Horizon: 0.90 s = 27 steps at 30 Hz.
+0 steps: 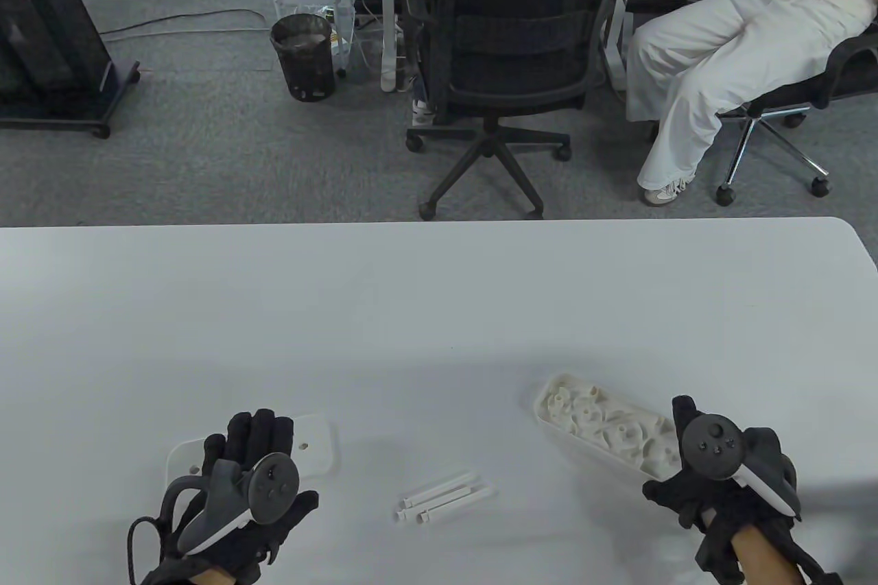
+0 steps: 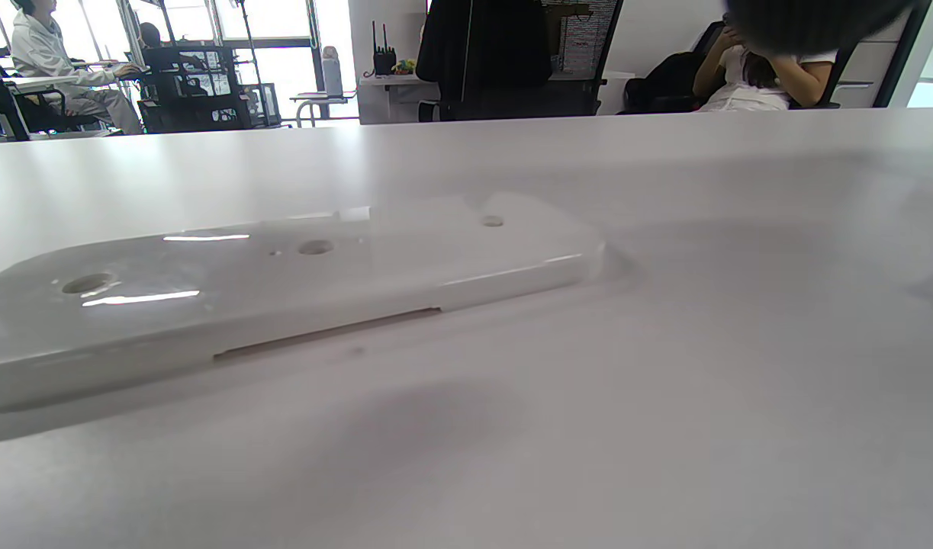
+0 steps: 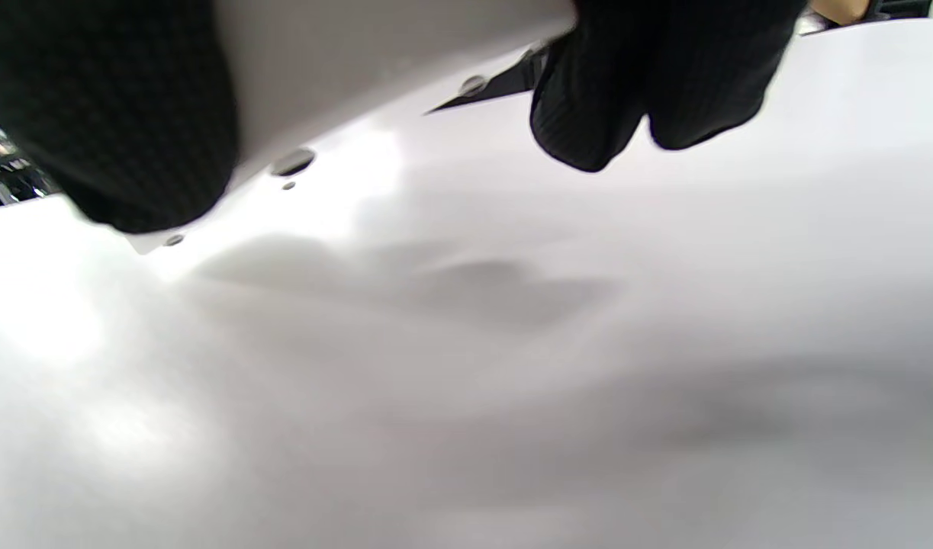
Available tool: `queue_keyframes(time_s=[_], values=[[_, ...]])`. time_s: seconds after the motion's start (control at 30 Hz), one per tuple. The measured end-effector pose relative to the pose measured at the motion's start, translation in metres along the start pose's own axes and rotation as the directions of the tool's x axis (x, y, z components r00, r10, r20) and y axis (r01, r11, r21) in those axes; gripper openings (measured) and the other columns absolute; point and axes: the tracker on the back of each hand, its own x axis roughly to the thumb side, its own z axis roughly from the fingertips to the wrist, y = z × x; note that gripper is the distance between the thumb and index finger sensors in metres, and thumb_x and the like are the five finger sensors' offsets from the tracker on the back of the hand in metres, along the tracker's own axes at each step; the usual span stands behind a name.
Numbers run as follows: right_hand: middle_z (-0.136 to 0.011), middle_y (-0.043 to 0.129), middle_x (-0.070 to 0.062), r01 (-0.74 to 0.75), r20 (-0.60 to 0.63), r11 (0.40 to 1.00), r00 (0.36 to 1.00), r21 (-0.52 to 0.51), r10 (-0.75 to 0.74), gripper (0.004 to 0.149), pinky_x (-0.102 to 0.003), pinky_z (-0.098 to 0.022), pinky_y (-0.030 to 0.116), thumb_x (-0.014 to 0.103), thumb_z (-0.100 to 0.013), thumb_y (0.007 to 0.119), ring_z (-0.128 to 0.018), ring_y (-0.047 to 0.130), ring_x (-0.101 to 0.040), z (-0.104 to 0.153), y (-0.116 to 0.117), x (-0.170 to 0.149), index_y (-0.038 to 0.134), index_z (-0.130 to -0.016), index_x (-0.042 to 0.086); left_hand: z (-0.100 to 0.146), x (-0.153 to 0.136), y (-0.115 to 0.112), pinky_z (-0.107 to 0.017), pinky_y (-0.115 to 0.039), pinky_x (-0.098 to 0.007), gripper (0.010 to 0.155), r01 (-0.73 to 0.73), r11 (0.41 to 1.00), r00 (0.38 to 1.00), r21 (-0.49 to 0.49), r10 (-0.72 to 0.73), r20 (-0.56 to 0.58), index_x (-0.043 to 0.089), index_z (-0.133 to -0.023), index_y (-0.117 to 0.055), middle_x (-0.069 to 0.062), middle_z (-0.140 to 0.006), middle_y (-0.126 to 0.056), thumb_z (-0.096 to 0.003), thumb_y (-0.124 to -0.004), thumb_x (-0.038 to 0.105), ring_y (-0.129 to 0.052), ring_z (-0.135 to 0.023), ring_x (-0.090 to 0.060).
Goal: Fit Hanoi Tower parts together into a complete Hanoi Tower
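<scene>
A flat white base plate (image 1: 317,444) with three holes lies on the table at the lower left; the left wrist view shows it (image 2: 283,282) lying flat. My left hand (image 1: 257,437) hovers over its left part with fingers stretched out, holding nothing. Three white pegs (image 1: 444,496) lie together at the bottom middle. A white tray (image 1: 603,424) with several white discs in it is at the lower right. My right hand (image 1: 693,468) grips its near right end. In the right wrist view my fingers (image 3: 649,84) clasp the tray's underside (image 3: 374,53), which is raised off the table.
The white table (image 1: 439,311) stretches wide behind the parts, with its far edge at mid frame. Beyond it stand a black office chair (image 1: 507,57), a bin (image 1: 303,57) and a seated person in white (image 1: 720,57).
</scene>
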Motion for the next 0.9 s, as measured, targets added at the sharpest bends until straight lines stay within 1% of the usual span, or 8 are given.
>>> queue_keyframes(time_s=[0.17, 0.27, 0.4, 0.47, 0.63, 0.73, 0.8, 0.9], values=[[-0.108, 0.033, -0.021, 0.089, 0.088, 0.995, 0.993, -0.053, -0.084, 0.12, -0.063, -0.065, 0.066, 0.048, -0.024, 0.097, -0.086, 0.075, -0.046, 0.002, -0.014, 0.022, 0.011, -0.099, 0.013, 0.0, -0.002, -0.001, -0.074, -0.024, -0.064, 0.099, -0.008, 1.0, 1.0, 0.001, 0.008, 0.0, 0.016, -0.112, -0.02, -0.016, -0.118, -0.016, -0.04, -0.067, 0.065, -0.018, -0.109, -0.048], [-0.108, 0.033, -0.02, 0.143, 0.152, 0.988, 0.979, -0.056, -0.133, 0.119, -0.063, -0.066, 0.063, 0.047, -0.024, 0.098, -0.085, 0.074, -0.044, 0.003, -0.021, 0.038, 0.012, -0.099, 0.013, 0.0, -0.003, -0.001, -0.074, -0.024, -0.064, 0.099, -0.014, 1.0, 1.0, 0.003, 0.014, 0.0, 0.016, -0.112, -0.021, -0.016, -0.118, -0.017, -0.04, -0.067, 0.065, -0.018, -0.109, -0.048], [-0.108, 0.034, -0.021, 0.178, 0.229, 0.982, 0.96, -0.066, -0.159, 0.119, -0.063, -0.066, 0.064, 0.047, -0.024, 0.098, -0.084, 0.075, -0.043, 0.004, -0.025, 0.062, 0.013, -0.099, 0.013, 0.0, -0.004, -0.001, -0.074, -0.024, -0.064, 0.099, -0.019, 1.0, 1.0, 0.008, 0.019, 0.0, 0.016, -0.112, -0.021, -0.016, -0.118, -0.017, -0.04, -0.067, 0.065, -0.018, -0.109, -0.048], [-0.108, 0.035, -0.021, 0.221, 0.268, 0.973, 0.943, -0.07, -0.195, 0.119, -0.063, -0.066, 0.064, 0.046, -0.024, 0.099, -0.084, 0.075, -0.043, 0.005, -0.026, 0.073, 0.014, -0.1, 0.013, 0.0, -0.005, -0.002, -0.074, -0.024, -0.065, 0.099, -0.026, 1.0, 1.0, 0.009, 0.026, -0.002, 0.016, -0.112, -0.021, -0.016, -0.118, -0.017, -0.04, -0.067, 0.065, -0.018, -0.109, -0.048], [-0.108, 0.034, -0.022, 0.371, 0.35, 0.927, 0.875, -0.046, -0.333, 0.118, -0.063, -0.065, 0.065, 0.045, -0.024, 0.1, -0.083, 0.077, -0.043, 0.003, -0.027, 0.096, 0.015, -0.1, 0.011, -0.001, -0.008, -0.004, -0.074, -0.025, -0.064, 0.098, -0.044, 0.999, 0.999, 0.006, 0.044, -0.001, 0.016, -0.112, -0.021, -0.016, -0.118, -0.017, -0.04, -0.067, 0.065, -0.018, -0.109, -0.048], [-0.108, 0.033, -0.022, 0.416, 0.392, 0.909, 0.839, -0.017, -0.376, 0.119, -0.063, -0.066, 0.065, 0.044, -0.024, 0.1, -0.083, 0.076, -0.043, 0.003, -0.028, 0.11, 0.014, -0.1, 0.011, -0.002, -0.009, -0.005, -0.074, -0.025, -0.064, 0.098, -0.051, 0.999, 0.999, 0.005, 0.051, 0.002, 0.016, -0.112, -0.021, -0.016, -0.118, -0.017, -0.04, -0.067, 0.065, -0.019, -0.109, -0.048], [-0.108, 0.032, -0.022, 0.459, 0.416, 0.888, 0.81, -0.014, -0.412, 0.119, -0.062, -0.066, 0.065, 0.043, -0.025, 0.1, -0.082, 0.077, -0.042, 0.004, -0.028, 0.118, 0.014, -0.099, 0.011, -0.003, -0.008, -0.006, -0.074, -0.025, -0.064, 0.099, -0.053, 0.999, 0.999, 0.003, 0.053, 0.004, 0.016, -0.112, -0.021, -0.016, -0.118, -0.017, -0.0399, -0.067, 0.065, -0.019, -0.109, -0.048], [-0.108, 0.03, -0.023, 0.543, 0.453, 0.84, 0.749, -0.003, -0.483, 0.118, -0.061, -0.065, 0.067, 0.041, -0.025, 0.1, -0.08, 0.081, -0.039, 0.005, -0.026, 0.127, 0.014, -0.099, 0.009, -0.003, -0.008, -0.007, -0.074, -0.025, -0.064, 0.098, -0.06, 0.998, 0.998, 0.0, 0.06, 0.009, 0.016, -0.111, -0.021, -0.016, -0.118, -0.018, -0.0399, -0.067, 0.065, -0.019, -0.109, -0.048]])
